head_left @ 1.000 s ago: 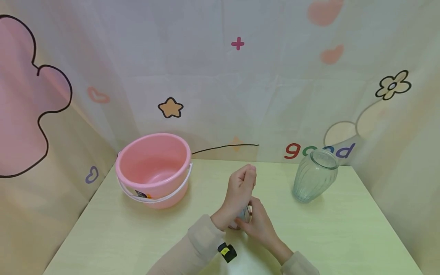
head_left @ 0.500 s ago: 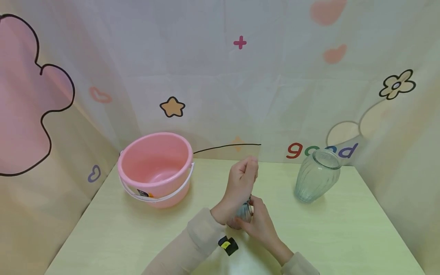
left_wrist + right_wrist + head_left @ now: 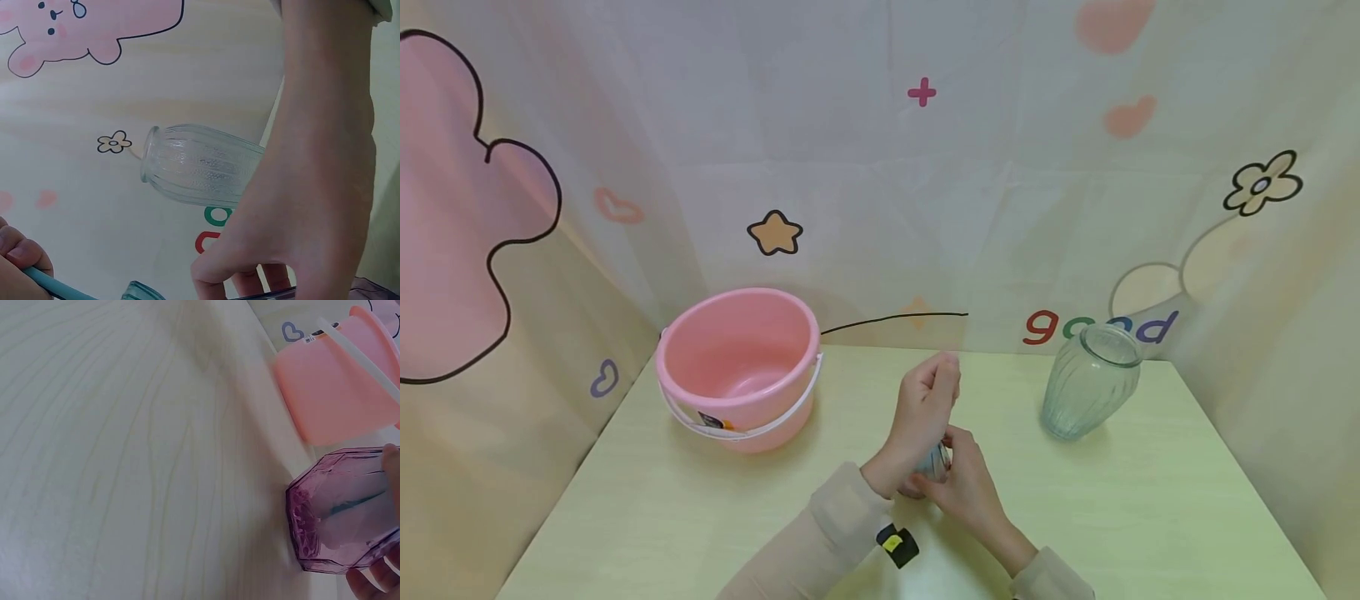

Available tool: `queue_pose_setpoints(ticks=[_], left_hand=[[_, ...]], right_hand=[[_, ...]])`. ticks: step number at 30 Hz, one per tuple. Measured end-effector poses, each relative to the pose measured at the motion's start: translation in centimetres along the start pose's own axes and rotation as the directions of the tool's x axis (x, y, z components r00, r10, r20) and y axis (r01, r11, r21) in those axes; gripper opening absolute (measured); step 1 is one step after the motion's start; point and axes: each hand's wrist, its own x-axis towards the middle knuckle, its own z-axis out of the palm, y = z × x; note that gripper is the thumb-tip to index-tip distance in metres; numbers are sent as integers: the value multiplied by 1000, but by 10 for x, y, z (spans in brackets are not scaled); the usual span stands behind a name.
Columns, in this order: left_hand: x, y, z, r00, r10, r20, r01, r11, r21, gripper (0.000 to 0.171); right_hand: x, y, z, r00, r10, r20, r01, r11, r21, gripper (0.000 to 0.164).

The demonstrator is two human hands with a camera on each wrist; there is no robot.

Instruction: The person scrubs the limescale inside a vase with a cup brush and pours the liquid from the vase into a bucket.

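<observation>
My left hand (image 3: pixel 921 408) is fisted around a slim teal handle (image 3: pixel 53 284), best seen in the left wrist view. Below it, my right hand (image 3: pixel 966 483) holds a faceted glass vase (image 3: pixel 934 464), bluish near the top and purple at the base. In the right wrist view the purple part of this vase (image 3: pixel 340 512) shows a teal streak and a pale shape through its wall; what sits inside is not clear. Its teal rim (image 3: pixel 142 292) peeks in at the bottom of the left wrist view. My left forearm hides part of the vase in the head view.
A pink bucket (image 3: pixel 797 417) with a white handle stands at the left. At the right stands a ribbed clear glass vase (image 3: pixel 1086 392). A black strap with a yellow patch (image 3: pixel 897 546) shows beside my left sleeve. A printed curtain (image 3: pixel 850 167) hangs behind the table (image 3: pixel 1150 500).
My left hand has risen slightly, then come down again over the purple vase. My right hand keeps its hold with little movement. The bucket and clear vase stay put.
</observation>
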Motion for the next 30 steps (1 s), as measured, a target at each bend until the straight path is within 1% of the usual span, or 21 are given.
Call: queue_pose_setpoints(ticks=[3,7,11,18,23,26,30], left_hand=[[-5,10,0,1000,-7,6,7,1000,2,33],[-9,25,0,1000,11,-2,-11,1000,10,31],[-9,27,1,999,29,-19,-28,1000,12,32],[-8,30,2,999,46,-27,-45,999,11,32],[-4,37,2,998,66,-19,-66,998,20,34],[0,42,1,998,64,-17,-64,998,24,33],[3,43,-1,998,61,-26,-61,998,25,31]], right_hand=[[1,1,0,1000,-24,-5,24,1000,10,68],[2,1,0,1000,-25,-16,25,999,23,66],[3,0,0,1000,-10,-23,10,1000,23,68],[2,0,0,999,-17,-40,17,1000,13,67],[2,-1,0,999,26,-20,-26,999,19,69],[2,-2,0,999,51,-14,-51,999,16,71],[2,-2,1,997,69,-14,-70,998,-6,73]])
